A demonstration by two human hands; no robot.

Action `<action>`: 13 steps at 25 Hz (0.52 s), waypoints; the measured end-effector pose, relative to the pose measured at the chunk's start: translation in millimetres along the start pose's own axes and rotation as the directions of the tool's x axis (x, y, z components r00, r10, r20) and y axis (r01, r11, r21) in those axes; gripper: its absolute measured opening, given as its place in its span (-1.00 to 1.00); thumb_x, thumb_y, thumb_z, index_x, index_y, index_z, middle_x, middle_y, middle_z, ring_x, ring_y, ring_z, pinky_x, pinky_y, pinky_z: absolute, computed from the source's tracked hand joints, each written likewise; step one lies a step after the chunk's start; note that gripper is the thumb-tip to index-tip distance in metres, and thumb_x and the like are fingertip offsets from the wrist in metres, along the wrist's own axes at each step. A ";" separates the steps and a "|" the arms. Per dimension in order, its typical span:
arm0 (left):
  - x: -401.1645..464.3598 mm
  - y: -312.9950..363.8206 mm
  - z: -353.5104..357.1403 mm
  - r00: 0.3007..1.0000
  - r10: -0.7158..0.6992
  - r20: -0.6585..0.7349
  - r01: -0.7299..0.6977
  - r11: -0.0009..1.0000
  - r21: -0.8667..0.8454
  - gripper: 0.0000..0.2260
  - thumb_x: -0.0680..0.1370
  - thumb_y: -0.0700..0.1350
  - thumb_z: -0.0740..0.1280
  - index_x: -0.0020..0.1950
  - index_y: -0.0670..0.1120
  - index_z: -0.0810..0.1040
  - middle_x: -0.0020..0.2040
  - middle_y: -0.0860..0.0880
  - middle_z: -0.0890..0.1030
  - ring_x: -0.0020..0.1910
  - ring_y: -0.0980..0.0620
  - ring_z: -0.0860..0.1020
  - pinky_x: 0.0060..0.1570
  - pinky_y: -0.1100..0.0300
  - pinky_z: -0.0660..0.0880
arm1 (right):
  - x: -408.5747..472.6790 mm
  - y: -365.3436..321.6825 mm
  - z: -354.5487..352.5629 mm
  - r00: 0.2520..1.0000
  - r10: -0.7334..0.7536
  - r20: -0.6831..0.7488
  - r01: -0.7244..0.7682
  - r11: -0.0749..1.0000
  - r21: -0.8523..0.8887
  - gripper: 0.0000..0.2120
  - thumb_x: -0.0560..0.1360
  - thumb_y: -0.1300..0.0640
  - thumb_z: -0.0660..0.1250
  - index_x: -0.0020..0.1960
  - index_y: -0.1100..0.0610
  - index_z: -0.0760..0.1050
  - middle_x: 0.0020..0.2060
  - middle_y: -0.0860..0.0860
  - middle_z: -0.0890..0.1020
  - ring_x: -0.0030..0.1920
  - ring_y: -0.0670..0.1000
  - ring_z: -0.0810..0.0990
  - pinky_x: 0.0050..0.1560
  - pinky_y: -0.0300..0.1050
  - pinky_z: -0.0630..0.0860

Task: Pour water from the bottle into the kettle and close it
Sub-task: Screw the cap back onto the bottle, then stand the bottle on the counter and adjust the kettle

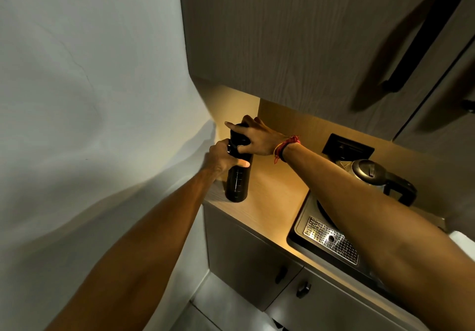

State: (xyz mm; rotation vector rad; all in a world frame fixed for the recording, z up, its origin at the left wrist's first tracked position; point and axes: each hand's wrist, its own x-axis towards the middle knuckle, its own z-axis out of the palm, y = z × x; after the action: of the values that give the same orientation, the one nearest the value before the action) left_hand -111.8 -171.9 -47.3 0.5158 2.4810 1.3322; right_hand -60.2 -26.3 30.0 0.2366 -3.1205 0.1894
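A tall dark bottle (237,184) stands upright on the left end of the wooden counter (272,197). My left hand (223,157) wraps around the bottle's upper body. My right hand (253,136) grips the bottle's cap from above. A steel kettle (370,172) with a black handle sits on a dark tray (299,230) to the right, its lid down; my right forearm hides part of it.
A perforated metal drain plate (331,240) lies in the tray's front. A black wall socket (348,147) is behind the kettle. Overhead cupboards (295,35) hang close above the counter. A white wall (90,86) borders the left. Cabinet doors with knobs (303,288) are below.
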 end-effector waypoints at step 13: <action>-14.9 23.6 -24.7 0.973 0.227 -0.046 -0.227 0.974 0.006 0.24 0.14 0.19 0.66 0.61 -0.04 0.00 0.57 -0.15 0.20 0.53 -0.17 0.23 0.45 -0.21 0.24 | -26.2 10.7 19.4 0.967 0.106 -0.232 -0.072 0.986 0.151 -0.24 0.51 -0.38 0.01 0.57 -0.16 -0.22 0.60 0.05 0.03 0.54 0.24 0.14 0.43 0.19 0.26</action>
State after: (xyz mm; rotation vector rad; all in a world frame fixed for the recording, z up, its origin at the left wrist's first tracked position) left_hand -104.2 -184.5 -13.0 0.7985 2.5209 1.4404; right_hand -35.8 -14.3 9.0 0.0674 -2.8816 0.4083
